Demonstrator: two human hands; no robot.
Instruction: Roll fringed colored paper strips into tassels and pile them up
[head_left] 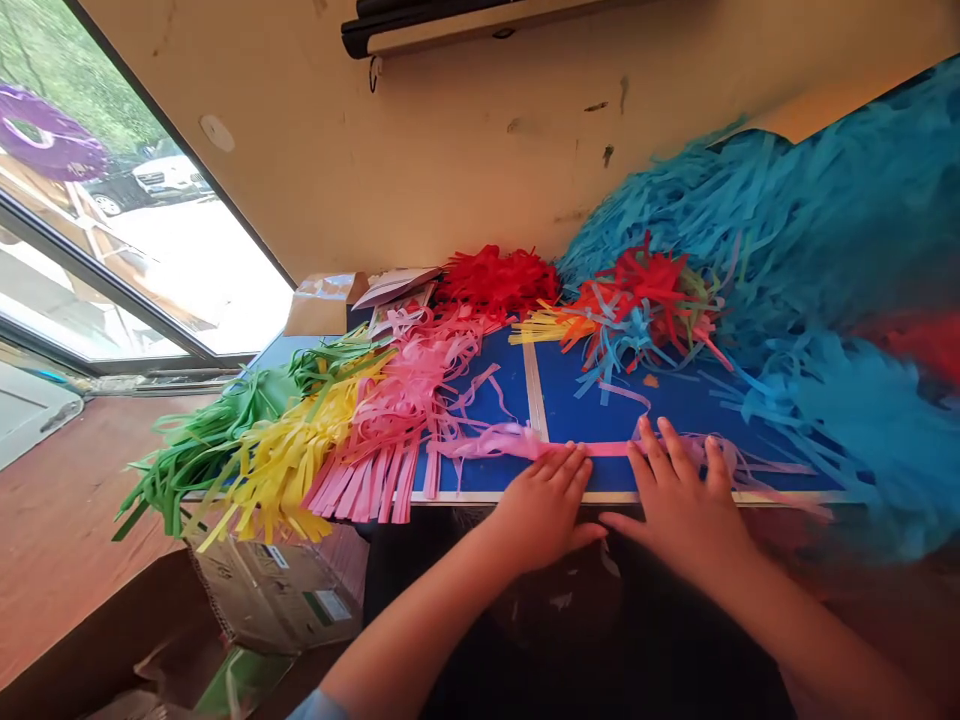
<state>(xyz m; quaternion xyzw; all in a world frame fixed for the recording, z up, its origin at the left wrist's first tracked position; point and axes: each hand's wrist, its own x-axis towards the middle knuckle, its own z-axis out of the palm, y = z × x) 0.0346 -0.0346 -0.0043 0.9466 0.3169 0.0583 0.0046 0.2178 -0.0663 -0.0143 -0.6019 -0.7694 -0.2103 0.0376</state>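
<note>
I see the left hand (544, 505) flat, right hand (681, 495) splayed, fingertips on a pink strip (610, 450) running 9 to 3 o'clock; probably light, tearable: hold its plain middle.

Likely a craft workshop: colored fringe (409, 385) heaped on a blue counter (581, 395), carton (274, 595) below, scuffed wall (465, 160) behind.

Green fringe (191, 440) and yellow fringe (289, 455) spill over the tabletop (562, 415)'s front edge near its left corner, above a carton (262, 590). A brown packet (322, 305) lies at the back left corner, red fringe (495, 283) along the back edge; a blue heap (810, 220) covers the right end.
</note>
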